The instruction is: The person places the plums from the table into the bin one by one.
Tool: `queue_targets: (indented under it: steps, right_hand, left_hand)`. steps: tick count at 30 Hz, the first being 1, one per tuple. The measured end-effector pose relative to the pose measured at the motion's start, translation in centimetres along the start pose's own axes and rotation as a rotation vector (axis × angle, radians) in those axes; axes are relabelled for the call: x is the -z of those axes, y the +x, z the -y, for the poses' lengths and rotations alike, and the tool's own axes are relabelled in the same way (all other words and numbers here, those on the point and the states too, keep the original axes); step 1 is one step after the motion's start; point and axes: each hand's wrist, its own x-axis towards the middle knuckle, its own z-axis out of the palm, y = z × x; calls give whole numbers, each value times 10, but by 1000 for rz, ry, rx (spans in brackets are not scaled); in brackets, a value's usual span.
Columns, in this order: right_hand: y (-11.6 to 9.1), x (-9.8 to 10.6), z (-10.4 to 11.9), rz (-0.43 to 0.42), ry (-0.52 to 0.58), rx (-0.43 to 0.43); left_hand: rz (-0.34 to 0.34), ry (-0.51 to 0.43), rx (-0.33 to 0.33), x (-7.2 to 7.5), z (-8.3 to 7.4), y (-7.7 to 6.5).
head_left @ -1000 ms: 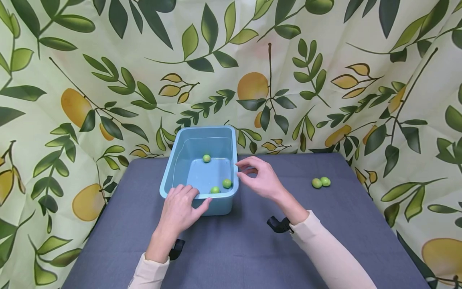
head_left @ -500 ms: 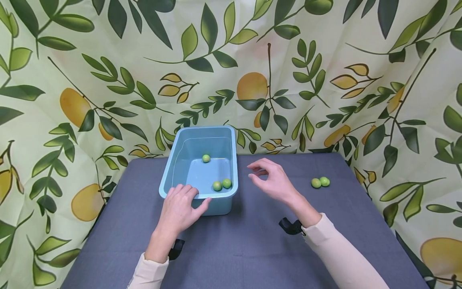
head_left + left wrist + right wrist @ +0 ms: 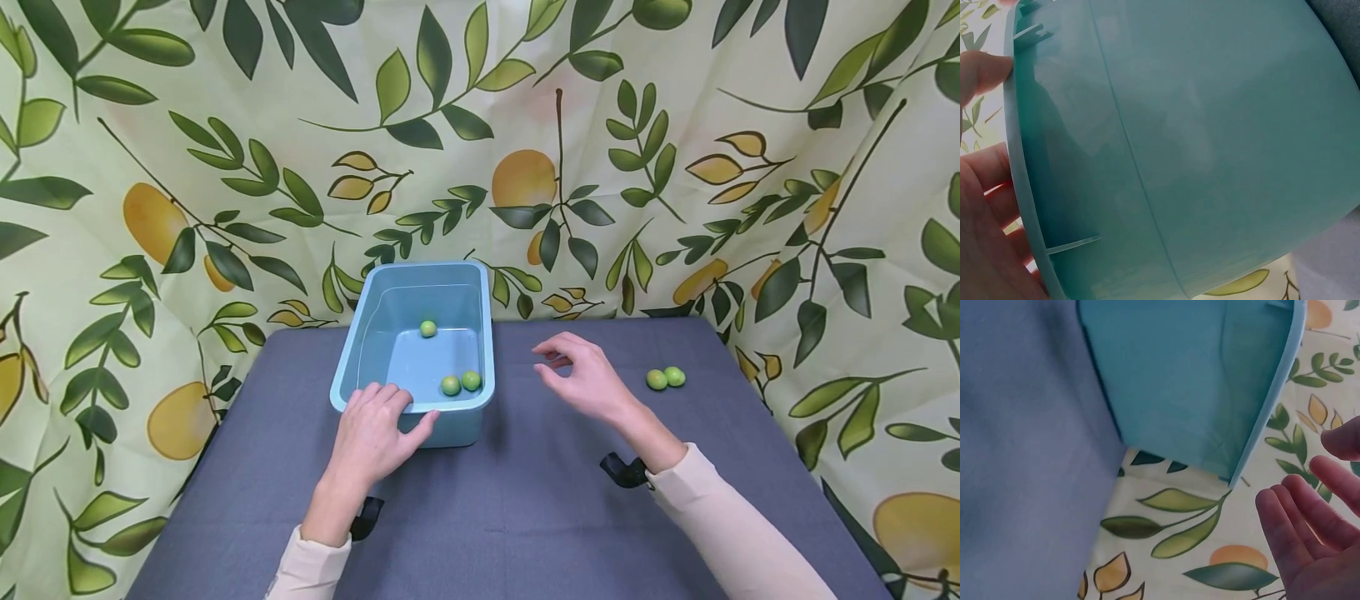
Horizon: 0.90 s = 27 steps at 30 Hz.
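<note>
A blue plastic tub [image 3: 412, 275] stands on the table in the head view. Three small limes lie inside it: one lime [image 3: 427, 329] toward the back, and a front pair, a lime [image 3: 451, 385] touching or almost touching another lime [image 3: 471, 381]. My left hand [image 3: 372, 435] holds the tub's near rim, fingers bent over the edge; the left wrist view has the thumb [image 3: 988, 72] against the rim. Right of the tub, my right hand [image 3: 581, 377] hovers with loosely bent fingers and holds nothing. Farther right, a lime [image 3: 657, 380] and a brighter lime [image 3: 675, 377] sit side by side.
A dark grey-blue cloth [image 3: 525, 517] covers the table. Behind it hangs a pale curtain [image 3: 465, 167] printed with leaves and fruit, close to the tub's far end. Black wrist mounts [image 3: 624, 471] stick out beneath both wrists.
My right hand has moved right, away from the tub's right rim. One front lime in the tub has rolled slightly back and right, toward its neighbour. My left hand has stayed put.
</note>
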Motion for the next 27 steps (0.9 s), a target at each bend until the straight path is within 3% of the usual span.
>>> queue_targets:
  steps: [27]
  right_hand:
    - [-10, 33, -50, 94, -323, -70]
  left_hand:
    - [1, 14, -5, 1, 0, 0]
